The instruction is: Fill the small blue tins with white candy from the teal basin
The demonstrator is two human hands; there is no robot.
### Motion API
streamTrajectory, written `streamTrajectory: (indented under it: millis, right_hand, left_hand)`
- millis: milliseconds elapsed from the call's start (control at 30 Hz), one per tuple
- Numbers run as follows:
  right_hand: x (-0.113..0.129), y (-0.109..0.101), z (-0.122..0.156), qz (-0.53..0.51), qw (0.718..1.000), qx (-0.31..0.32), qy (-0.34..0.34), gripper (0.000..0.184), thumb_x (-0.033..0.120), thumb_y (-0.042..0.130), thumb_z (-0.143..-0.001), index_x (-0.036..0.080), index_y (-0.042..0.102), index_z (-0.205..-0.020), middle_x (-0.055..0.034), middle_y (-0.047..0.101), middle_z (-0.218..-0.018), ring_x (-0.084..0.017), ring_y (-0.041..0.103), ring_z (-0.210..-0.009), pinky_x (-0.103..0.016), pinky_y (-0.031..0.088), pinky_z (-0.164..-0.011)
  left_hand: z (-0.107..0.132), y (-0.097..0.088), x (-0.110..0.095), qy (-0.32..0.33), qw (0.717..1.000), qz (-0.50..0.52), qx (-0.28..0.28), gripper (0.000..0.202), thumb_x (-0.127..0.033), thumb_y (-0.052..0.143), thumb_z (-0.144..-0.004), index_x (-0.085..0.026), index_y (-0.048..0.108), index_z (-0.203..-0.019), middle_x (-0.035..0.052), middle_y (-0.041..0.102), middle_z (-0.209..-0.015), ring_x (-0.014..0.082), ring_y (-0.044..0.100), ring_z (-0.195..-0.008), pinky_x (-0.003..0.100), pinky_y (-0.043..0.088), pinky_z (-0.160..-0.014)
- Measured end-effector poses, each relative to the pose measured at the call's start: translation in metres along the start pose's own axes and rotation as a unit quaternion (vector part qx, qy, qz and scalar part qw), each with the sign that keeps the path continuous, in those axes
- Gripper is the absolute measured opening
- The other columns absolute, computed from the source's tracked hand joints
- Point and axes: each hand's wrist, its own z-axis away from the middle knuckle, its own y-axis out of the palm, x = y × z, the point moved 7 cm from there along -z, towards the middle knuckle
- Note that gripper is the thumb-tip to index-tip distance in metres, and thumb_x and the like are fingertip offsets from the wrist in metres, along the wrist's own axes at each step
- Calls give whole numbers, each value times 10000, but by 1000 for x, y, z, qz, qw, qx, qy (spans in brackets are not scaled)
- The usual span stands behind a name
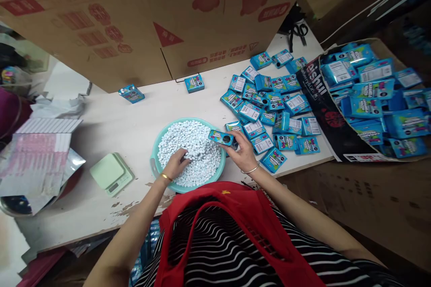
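A round turquoise basin (153, 152) full of small white candies (191, 139) stands at the table's front edge. My left hand (174, 164) is in the basin, its fingers touching the candies and a gap showing between thumb and forefinger. Nothing shows in its grasp, though the fingertips are partly hidden. Over the basin's right rim, my right hand (243, 152) grips a small blue candy box (220, 137). That box lies tilted on its side, one end toward the candies. Many similar blue boxes (249, 111) are heaped just beyond my right hand.
A carton (323, 112) filled with blue boxes sits at the right. Two single boxes, one left (131, 93) and one nearer the middle (194, 83), stand before a large cardboard box (134, 22). A pale green scale (112, 173) is at left; scissors (298, 31) lie at the back.
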Motion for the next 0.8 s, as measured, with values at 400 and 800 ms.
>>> streamTrajectory:
  millis: [400,800]
  right_hand:
    - [21,38,8,24,990,81,-112,412,89,515,-779,178,525,-1182,-123,577,-1102,-262,535,-1068,-448,482,-943]
    - [34,58,14,0,986,106,-127,462,64,510,-765,201,497,-1206,-115,564,-1120,-255,526,-1089,-454,486,-952]
  left_hand:
    - [30,-111,-102,119,989,-91,10,179,-309,498,-917,-184,533,-1039,57,597,-953,172,569,-863,312,472,-762]
    - [30,-117,-191,41,878,-463,117,256,-48,385,-876,-166,594,-964,88,579,-1055,206,601,-749,318,471,-572]
